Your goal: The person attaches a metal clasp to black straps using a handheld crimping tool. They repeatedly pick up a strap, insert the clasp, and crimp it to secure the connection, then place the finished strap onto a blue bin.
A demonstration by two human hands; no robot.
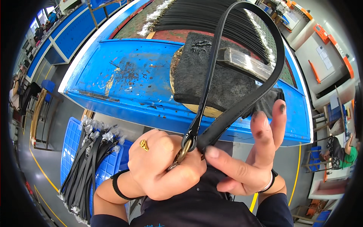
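Note:
A black leather strap rises in a tall loop in front of me, its two ends coming together at my left hand. My left hand is closed round these ends, and a brass-coloured metal clasp shows between its fingers. A gold ring sits on one finger. My right hand is beside it with fingers spread. One fingertip rests at the edge of the strap near its lower end, and dark stains mark the other fingertips.
Behind the loop, a black cloth covers a round pad on the blue workbench. A metal block lies on the cloth. Many black straps fill the bench's far part. At lower left, more straps lie on a blue crate.

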